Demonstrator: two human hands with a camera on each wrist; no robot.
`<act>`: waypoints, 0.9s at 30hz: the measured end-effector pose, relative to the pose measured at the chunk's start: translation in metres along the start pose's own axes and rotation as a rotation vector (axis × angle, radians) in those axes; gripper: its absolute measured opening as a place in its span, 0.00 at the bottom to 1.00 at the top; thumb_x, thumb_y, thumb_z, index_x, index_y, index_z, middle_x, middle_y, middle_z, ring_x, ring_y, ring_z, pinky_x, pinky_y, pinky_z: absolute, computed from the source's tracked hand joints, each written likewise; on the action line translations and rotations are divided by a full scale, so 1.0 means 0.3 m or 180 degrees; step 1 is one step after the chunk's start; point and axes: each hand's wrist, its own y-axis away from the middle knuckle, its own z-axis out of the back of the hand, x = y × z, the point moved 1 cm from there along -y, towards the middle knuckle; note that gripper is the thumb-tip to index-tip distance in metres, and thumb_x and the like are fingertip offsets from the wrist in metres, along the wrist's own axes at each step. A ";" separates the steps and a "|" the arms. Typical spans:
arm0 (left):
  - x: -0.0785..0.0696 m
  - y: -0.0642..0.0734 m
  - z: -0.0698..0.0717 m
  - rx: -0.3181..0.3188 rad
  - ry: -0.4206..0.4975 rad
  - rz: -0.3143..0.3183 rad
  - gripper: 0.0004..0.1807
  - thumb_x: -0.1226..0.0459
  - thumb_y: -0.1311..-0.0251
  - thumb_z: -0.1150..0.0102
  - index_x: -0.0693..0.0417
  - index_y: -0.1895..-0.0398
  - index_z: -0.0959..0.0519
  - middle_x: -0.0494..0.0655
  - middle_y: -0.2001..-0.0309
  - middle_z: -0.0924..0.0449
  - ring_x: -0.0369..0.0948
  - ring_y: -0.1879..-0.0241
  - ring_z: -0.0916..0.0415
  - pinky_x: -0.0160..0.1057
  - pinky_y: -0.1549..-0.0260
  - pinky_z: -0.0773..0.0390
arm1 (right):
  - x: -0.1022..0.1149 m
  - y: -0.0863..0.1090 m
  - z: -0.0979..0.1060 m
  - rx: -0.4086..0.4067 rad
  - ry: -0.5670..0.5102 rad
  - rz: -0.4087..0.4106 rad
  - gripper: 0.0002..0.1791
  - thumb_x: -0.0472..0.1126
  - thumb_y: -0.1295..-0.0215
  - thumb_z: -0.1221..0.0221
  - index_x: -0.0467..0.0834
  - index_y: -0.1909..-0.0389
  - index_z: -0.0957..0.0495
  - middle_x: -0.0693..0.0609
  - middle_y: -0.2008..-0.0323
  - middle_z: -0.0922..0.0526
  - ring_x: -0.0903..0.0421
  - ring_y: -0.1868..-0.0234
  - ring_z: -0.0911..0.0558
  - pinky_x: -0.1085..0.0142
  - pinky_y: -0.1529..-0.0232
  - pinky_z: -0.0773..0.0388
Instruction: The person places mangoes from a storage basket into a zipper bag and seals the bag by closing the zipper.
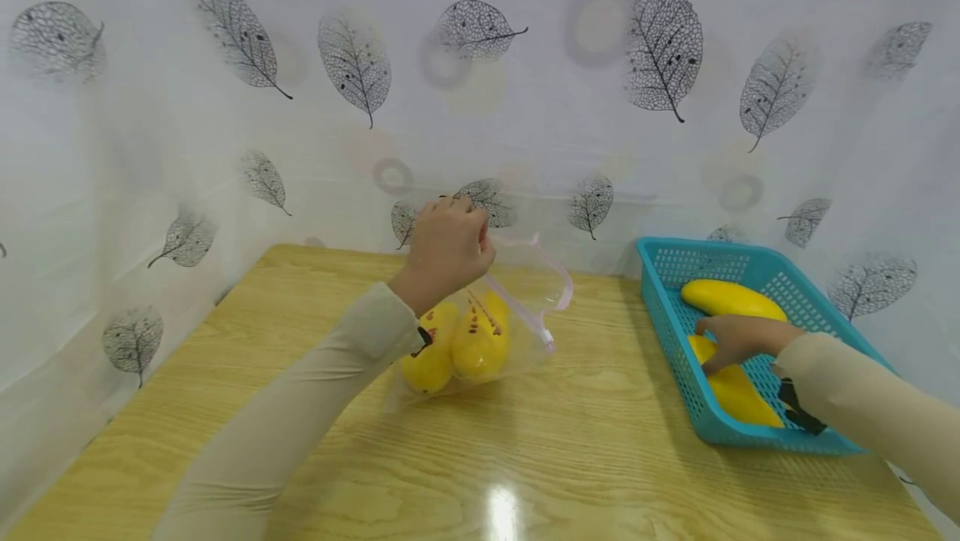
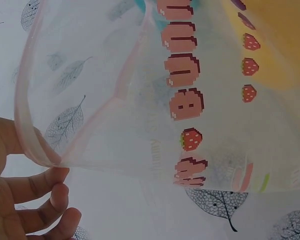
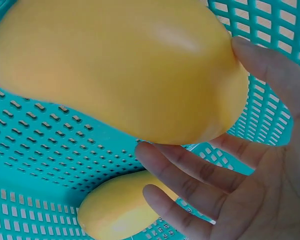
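My left hand (image 1: 447, 249) pinches the pink-edged rim of a clear zip bag (image 2: 115, 145) between thumb and finger, lifting that side while the mouth gapes. Inside the bag, yellow fruits (image 1: 480, 349) sit low, over the table. Printed strawberries and pink pixel shapes run along the plastic in the left wrist view. At the right, my right hand (image 1: 738, 337) reaches into a blue basket (image 1: 675, 366) and grips the end of a yellow mango (image 3: 115, 70), thumb on one side and fingers on the other. Another mango (image 3: 122, 207) lies farther back in the basket.
The wooden table (image 1: 585, 466) carries the bag near its middle and the basket at its right edge. Behind it hangs a pale curtain (image 1: 517, 124) printed with dark leaves. The bag's slider (image 1: 548, 338) is on its right side.
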 end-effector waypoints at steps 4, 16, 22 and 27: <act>0.001 -0.001 -0.003 -0.0015 0.0010 -0.0007 0.07 0.63 0.49 0.46 0.51 0.82 0.29 0.44 0.77 0.29 0.43 0.74 0.34 0.38 0.69 0.33 | -0.004 -0.002 0.004 -0.0056 -0.0029 0.0008 0.39 0.53 0.53 0.33 0.30 0.47 0.32 0.29 0.52 0.24 0.39 0.55 0.22 0.44 0.55 0.25; 0.000 0.001 0.000 -0.0033 0.0052 -0.0032 0.07 0.64 0.48 0.47 0.51 0.82 0.29 0.45 0.77 0.29 0.43 0.74 0.33 0.40 0.68 0.33 | -0.040 -0.021 0.019 -0.0027 -0.0017 0.0106 0.40 0.49 0.56 0.30 0.27 0.47 0.32 0.33 0.56 0.23 0.42 0.58 0.22 0.48 0.57 0.23; -0.001 0.002 0.002 -0.0020 0.0000 -0.0024 0.08 0.64 0.48 0.47 0.51 0.82 0.29 0.45 0.78 0.29 0.44 0.74 0.33 0.39 0.69 0.32 | -0.031 -0.016 0.019 -0.0024 0.0016 0.0356 0.35 0.42 0.59 0.28 0.32 0.48 0.29 0.36 0.55 0.23 0.43 0.56 0.23 0.49 0.57 0.23; 0.000 0.004 0.003 0.0008 -0.0004 0.0007 0.08 0.63 0.47 0.48 0.51 0.82 0.29 0.45 0.77 0.29 0.44 0.73 0.33 0.39 0.69 0.33 | -0.039 -0.011 0.020 0.0018 0.0060 0.0583 0.34 0.38 0.60 0.27 0.37 0.48 0.28 0.38 0.54 0.23 0.48 0.59 0.23 0.54 0.61 0.22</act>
